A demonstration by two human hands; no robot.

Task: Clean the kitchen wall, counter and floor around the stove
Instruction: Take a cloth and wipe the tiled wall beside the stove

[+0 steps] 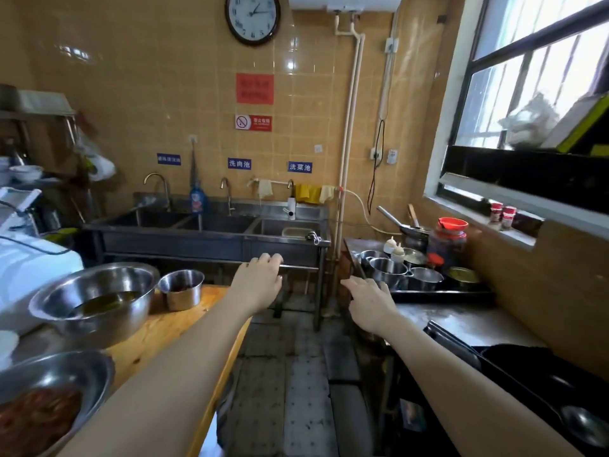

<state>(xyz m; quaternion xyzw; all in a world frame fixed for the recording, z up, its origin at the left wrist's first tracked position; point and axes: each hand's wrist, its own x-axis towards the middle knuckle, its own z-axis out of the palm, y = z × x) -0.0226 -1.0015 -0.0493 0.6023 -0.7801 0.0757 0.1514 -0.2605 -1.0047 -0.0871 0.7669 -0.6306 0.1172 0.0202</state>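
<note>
– Yellow-brown tiles cover the wall (148,77) at the back of this kitchen, and a big window (527,77) is at the right. What is lower?

– Lower is the floor (296,384). It runs from the back wall toward the camera, between two work surfaces. It is grey and looks stained. Against the wall stands a long steel sink (211,230) with three basins.

– Where is the counter?

– The steel counter (458,321) is at the right, below the window. At the left is a wooden table (171,324). The stove (461,349) is at the lower right edge, close to the camera, and a black pan (517,356) sits on it.

– And on these surfaces?

– At the far end of the counter a dark tray (441,295) carries steel pots and a jar with red lid (449,240). On the table stands a big steel bowl (95,298) with some liquid, and just beside it a small steel cup (182,288).

– Do the hands hold something?

– No. Both arms are stretched forward above the floor. The left hand (260,278) is palm down, its fingers loosely bent and a little apart, with nothing in them. The right hand (370,300) is the same, fingers spread and relaxed, empty, near the edge of the steel counter.
</note>
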